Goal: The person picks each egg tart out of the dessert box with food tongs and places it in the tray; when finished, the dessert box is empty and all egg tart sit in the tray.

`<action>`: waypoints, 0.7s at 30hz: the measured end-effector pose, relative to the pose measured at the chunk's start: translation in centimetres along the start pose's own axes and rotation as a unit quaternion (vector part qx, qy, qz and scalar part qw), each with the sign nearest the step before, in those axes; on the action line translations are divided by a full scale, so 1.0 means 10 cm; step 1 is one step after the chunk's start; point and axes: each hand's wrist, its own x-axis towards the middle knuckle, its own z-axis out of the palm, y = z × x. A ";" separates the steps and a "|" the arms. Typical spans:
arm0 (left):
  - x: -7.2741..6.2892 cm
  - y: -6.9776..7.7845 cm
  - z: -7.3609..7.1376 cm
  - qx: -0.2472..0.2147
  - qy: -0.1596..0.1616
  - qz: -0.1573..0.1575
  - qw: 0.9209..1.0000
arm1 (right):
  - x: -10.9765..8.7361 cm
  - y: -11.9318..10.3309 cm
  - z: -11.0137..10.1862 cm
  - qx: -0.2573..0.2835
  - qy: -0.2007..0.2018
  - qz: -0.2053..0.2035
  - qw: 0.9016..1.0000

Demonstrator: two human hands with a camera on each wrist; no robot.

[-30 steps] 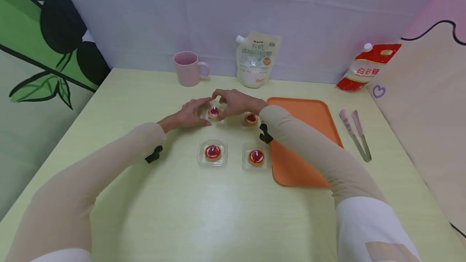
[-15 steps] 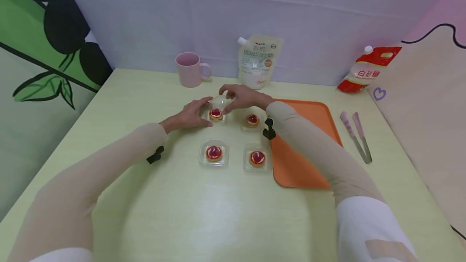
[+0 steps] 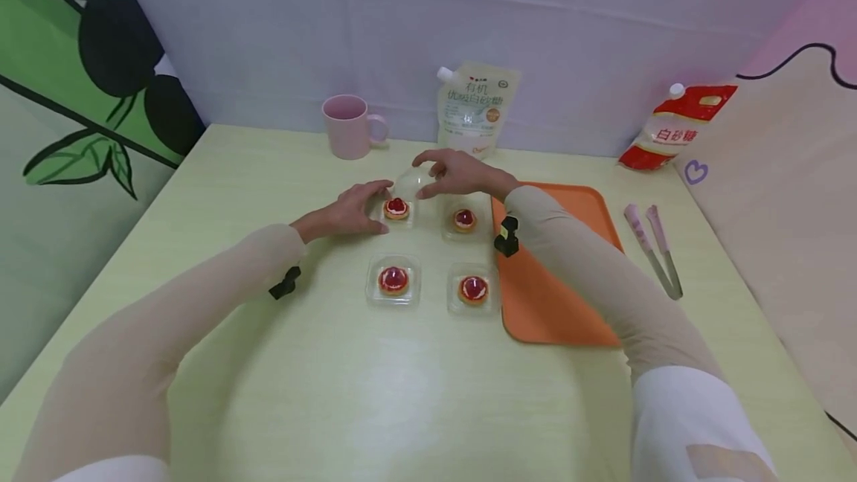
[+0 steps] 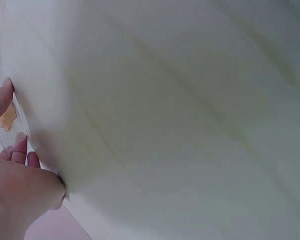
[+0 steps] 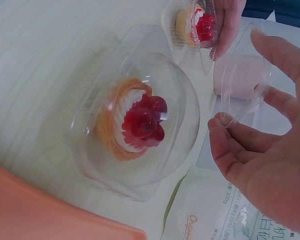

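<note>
At the back left of a group of clear plastic tart boxes, my left hand (image 3: 344, 212) holds an uncovered box base (image 5: 187, 57) from its left side, thumb in front and fingers behind. A red-topped fruit tart (image 3: 396, 208) sits in that base. My right hand (image 3: 462, 173) pinches a clear domed lid (image 3: 408, 181) by its edge, raised and tilted behind the tart. Right of it stands a covered tart box (image 5: 182, 125), its dome over another tart (image 3: 465, 220). Two more covered boxes are in front, one at left (image 3: 393, 281) and one at right (image 3: 473, 289).
An orange tray (image 3: 535, 311) lies under my right forearm. A pink mug (image 3: 347, 129) and a pale sugar pouch (image 3: 477, 111) stand by the back wall. At right are a red-and-white sugar bag (image 3: 676, 129) and tongs (image 3: 659, 255) with pink handles.
My right hand has moved right and slightly up from the back-left box, carrying the lid off the tart. My left hand has stayed at the box's side.
</note>
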 end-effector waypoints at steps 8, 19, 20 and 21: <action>-0.01 0.00 -0.05 -0.043 -0.012 0.003 0.999 | -0.06 -0.03 -0.05 0.033 0.012 0.003 0.999; -0.04 -0.04 -0.18 -0.102 -0.034 -0.005 0.994 | -0.06 -0.16 -0.16 0.213 0.007 0.037 0.976; -0.05 -0.03 -0.20 -0.102 -0.036 -0.013 0.994 | -0.07 -0.18 -0.17 0.226 0.009 0.043 0.973; -0.04 -0.03 -0.23 -0.106 -0.032 -0.022 0.994 | -0.07 -0.19 -0.18 0.237 0.013 0.047 0.970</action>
